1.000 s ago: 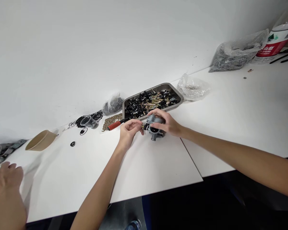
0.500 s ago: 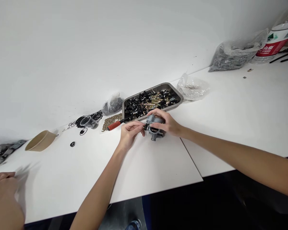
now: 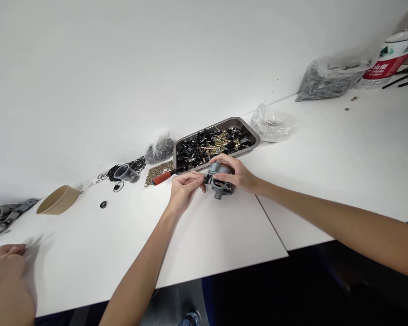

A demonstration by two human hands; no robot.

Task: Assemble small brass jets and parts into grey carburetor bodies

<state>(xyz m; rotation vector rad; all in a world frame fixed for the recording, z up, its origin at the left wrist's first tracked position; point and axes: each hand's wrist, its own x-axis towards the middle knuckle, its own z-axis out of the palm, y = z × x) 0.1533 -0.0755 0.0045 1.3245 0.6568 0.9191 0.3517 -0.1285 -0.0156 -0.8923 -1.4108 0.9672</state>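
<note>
A grey metal carburetor [image 3: 218,192] rests at the middle of the white table, its round opening facing me. My right hand [image 3: 236,175] is closed around its upper right side, fingers over the top and thumb across the front. My left hand [image 3: 187,188] pinches at the carburetor's left side, by a small black part [image 3: 208,179] there. The left fingertips hide most of what they grip. Just behind the hands, a screwdriver with a red handle [image 3: 162,178] leans on the edge of a metal tray [image 3: 255,141] of black pieces and brass-coloured screws.
Left of the tray are small brass parts [image 3: 154,173], a plastic cup [image 3: 126,173], black rings [image 3: 103,204] and a tan bowl [image 3: 59,201]. Another person's hand [image 3: 7,262] rests at the lower left. Plastic bags [image 3: 274,124] and a bottle [image 3: 387,61] stand at right.
Both hands keep their hold at the carburetor, almost unmoved. The other person's hand at the left has shifted slightly to the right.
</note>
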